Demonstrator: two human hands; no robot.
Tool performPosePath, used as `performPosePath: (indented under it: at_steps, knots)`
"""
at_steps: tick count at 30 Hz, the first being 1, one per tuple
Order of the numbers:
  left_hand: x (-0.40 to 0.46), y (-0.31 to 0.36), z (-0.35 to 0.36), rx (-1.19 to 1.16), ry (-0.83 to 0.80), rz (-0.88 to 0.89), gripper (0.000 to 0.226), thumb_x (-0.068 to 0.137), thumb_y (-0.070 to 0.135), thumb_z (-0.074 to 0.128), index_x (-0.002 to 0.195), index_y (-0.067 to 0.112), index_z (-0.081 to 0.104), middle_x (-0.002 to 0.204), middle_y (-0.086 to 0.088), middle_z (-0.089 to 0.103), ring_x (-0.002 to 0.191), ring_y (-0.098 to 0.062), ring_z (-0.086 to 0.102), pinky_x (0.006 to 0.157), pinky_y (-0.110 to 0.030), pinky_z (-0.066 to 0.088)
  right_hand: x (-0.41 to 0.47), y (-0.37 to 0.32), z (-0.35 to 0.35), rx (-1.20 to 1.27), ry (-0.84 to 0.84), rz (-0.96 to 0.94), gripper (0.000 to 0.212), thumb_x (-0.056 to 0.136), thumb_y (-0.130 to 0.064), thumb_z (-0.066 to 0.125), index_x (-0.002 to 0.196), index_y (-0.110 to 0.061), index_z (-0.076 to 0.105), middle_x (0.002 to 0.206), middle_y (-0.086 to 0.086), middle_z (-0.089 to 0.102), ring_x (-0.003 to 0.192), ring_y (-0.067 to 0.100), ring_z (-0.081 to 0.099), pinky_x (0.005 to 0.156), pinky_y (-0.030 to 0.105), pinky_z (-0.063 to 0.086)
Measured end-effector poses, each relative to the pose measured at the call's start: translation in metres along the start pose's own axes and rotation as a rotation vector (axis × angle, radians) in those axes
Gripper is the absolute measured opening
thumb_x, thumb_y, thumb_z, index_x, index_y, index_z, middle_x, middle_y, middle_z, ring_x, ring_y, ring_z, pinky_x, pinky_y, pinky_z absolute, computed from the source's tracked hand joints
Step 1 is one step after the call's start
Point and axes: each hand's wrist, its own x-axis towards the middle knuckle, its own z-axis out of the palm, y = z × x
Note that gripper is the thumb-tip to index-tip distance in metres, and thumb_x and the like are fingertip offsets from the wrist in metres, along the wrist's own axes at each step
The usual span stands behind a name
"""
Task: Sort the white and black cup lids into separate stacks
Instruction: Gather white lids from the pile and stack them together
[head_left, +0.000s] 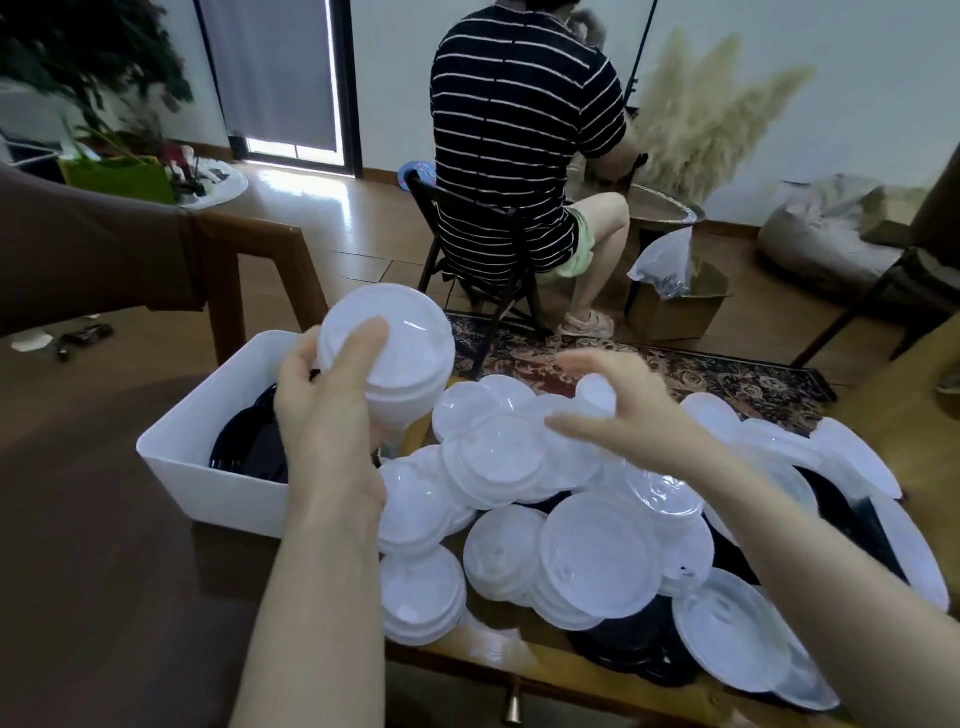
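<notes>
White lids (387, 358) stacked, pinched by left hand (327, 410) fingers; right hand (618, 410) fingers spread over pile (597, 551): seat each added lid squarely, rims aligned.

Home living room, wooden floor (332, 218), patterned rug (701, 374), beanbag (831, 228), pampas grass (717, 114), houseplant (88, 57)

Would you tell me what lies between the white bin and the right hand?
In the head view, the left hand holding a stack of white lids.
</notes>
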Motion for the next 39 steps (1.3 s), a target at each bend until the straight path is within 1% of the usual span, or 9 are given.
performPosePath:
  at_steps: [4,8,13,18,21,26,30,36,39]
  knots:
    - [0.004,-0.005,-0.002,-0.080,-0.022,-0.099,0.030,0.091,0.035,0.066,0.120,0.029,0.064,0.119,0.004,0.068,0.105,-0.018,0.065,0.061,-0.031,0.059,0.003,-0.001,0.031,-0.246,-0.221,-0.096,0.089,0.075,-0.059,0.072,0.149,-0.033,0.028,0.145,-0.007,0.035,0.140,0.015,0.020,0.114,0.036,0.011]
    - [0.005,-0.010,-0.005,-0.158,-0.100,-0.168,0.038,0.096,0.036,0.055,0.129,0.019,0.063,0.126,-0.004,0.069,0.112,-0.023,0.066,0.068,-0.037,0.061,0.007,-0.001,0.039,-0.242,-0.280,-0.095,0.105,0.073,-0.056,0.075,0.154,-0.033,0.013,0.150,-0.007,0.026,0.142,0.012,0.013,0.115,0.035,0.004]
    - [0.004,-0.024,-0.005,-0.185,-0.125,-0.228,0.041,0.094,0.039,0.061,0.128,0.018,0.063,0.119,-0.002,0.071,0.113,-0.027,0.068,0.082,-0.045,0.060,0.006,0.001,0.044,-0.302,-0.278,-0.160,0.095,0.073,-0.054,0.076,0.150,-0.032,0.026,0.139,-0.007,0.036,0.139,0.011,0.017,0.114,0.034,-0.003]
    - [0.004,-0.031,-0.006,-0.186,-0.132,-0.233,0.063,0.076,0.047,0.075,0.131,0.018,0.063,0.125,-0.005,0.070,0.113,-0.029,0.068,0.088,-0.048,0.057,-0.002,0.005,0.036,-0.109,-0.105,-0.167,0.091,0.066,-0.056,0.076,0.144,-0.036,0.035,0.128,-0.012,0.040,0.127,0.003,0.026,0.109,0.025,0.003]
    - [0.002,-0.034,-0.007,-0.192,-0.144,-0.241,0.077,0.062,0.051,0.079,0.132,0.021,0.062,0.127,-0.007,0.069,0.116,-0.031,0.066,0.094,-0.054,0.055,-0.008,0.006,0.028,-0.023,-0.018,-0.134,0.090,0.066,-0.054,0.078,0.143,-0.034,0.037,0.128,-0.011,0.042,0.123,0.001,0.030,0.112,0.032,0.013]
    - [-0.008,-0.040,0.001,-0.081,-0.157,-0.184,0.033,0.093,0.030,0.063,0.126,0.029,0.065,0.126,0.000,0.067,0.115,-0.022,0.064,0.074,-0.036,0.058,-0.022,0.004,0.007,0.436,0.234,-0.032,0.086,0.068,-0.042,0.084,0.141,-0.033,0.037,0.133,-0.011,0.038,0.126,0.000,0.038,0.100,0.009,0.031]
    - [-0.019,-0.041,0.007,-0.048,-0.327,-0.235,0.037,0.091,0.032,0.063,0.128,0.033,0.064,0.120,0.004,0.071,0.112,-0.020,0.068,0.077,-0.036,0.060,-0.028,-0.012,-0.004,0.537,0.167,-0.151,0.076,0.067,-0.044,0.079,0.134,-0.043,0.042,0.135,-0.014,0.040,0.133,0.005,0.040,0.108,0.027,0.036]
    - [-0.031,-0.042,0.013,-0.088,-0.509,-0.264,0.053,0.081,0.038,0.061,0.133,0.031,0.061,0.125,0.001,0.070,0.111,-0.023,0.069,0.075,-0.039,0.061,-0.030,-0.025,-0.002,0.372,0.012,-0.185,0.073,0.070,-0.032,0.081,0.134,-0.032,0.044,0.128,-0.009,0.043,0.122,-0.002,0.042,0.096,0.005,0.033]
    - [-0.030,-0.044,0.014,-0.060,-0.542,-0.268,0.049,0.086,0.038,0.056,0.134,0.031,0.059,0.127,0.001,0.069,0.113,-0.024,0.068,0.080,-0.043,0.062,-0.032,-0.023,-0.003,0.358,0.016,-0.185,0.076,0.067,-0.039,0.079,0.134,-0.029,0.045,0.127,-0.008,0.044,0.123,0.000,0.042,0.097,0.006,0.034]
